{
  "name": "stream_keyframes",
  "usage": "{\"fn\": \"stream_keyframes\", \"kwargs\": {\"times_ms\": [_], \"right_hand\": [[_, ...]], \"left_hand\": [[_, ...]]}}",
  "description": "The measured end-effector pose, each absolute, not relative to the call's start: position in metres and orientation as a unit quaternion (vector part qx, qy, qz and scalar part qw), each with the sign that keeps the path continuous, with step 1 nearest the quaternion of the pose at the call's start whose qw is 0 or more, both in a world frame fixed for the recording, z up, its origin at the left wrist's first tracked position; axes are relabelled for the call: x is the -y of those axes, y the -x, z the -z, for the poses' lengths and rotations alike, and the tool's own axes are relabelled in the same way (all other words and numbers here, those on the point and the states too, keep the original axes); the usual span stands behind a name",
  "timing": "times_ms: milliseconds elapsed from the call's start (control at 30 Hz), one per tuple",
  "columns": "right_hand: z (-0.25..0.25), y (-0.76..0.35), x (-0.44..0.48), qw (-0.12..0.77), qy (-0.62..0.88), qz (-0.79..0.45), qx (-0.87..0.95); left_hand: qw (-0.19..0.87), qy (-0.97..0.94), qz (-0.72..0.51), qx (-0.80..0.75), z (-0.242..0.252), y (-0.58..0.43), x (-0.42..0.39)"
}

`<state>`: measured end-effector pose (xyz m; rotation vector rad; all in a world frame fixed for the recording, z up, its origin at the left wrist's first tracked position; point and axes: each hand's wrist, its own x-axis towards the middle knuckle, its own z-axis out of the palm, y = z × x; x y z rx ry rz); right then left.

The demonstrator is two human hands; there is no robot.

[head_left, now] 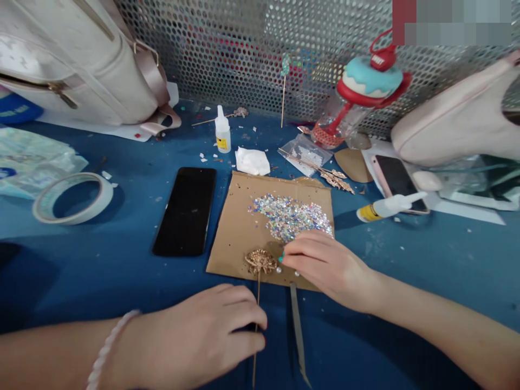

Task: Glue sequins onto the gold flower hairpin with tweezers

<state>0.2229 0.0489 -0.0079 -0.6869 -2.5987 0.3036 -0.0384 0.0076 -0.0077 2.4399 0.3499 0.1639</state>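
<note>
A thin gold stick (255, 336) w/ a lacy filigree ornament (260, 261) at its top is pinched by the left hand (211, 338), fingers curled shut round the shaft near the table edge. The ornament lies on a flat brown cardboard sheet (235, 227), beside a heap of iridescent sequins (290, 216). The right hand (325, 265) is rested on the cardboard, fingertips drawn together just beside the ornament; whether anything is gripped can't be told. Slim metal tweezers (298, 330) lie on the blue tabletop (122, 271) btwn the hands. A glossy black phone (186, 211) and a tape roll (73, 197) sit left.
</note>
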Motion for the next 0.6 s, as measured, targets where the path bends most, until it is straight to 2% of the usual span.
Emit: {"fn": "stream_keyframes", "kwargs": {"times_ms": [167,367,600], "right_hand": [[0.0057,-0.2232,-0.0485,0.247,0.221,-0.074,0.941],[-0.0007,-0.2222,-0.0426,0.218,0.185,0.045,0.957],[-0.0008,-0.2245,-0.0400,0.213,0.197,0.039,0.956]], "left_hand": [[0.327,-0.934,-0.064,-0.130,0.0078,0.0386,-0.0073],[0.327,-0.935,-0.054,-0.129,0.0085,0.0378,-0.0087],[0.329,-0.934,-0.053,-0.129,0.0069,0.0380,-0.0088]]}}
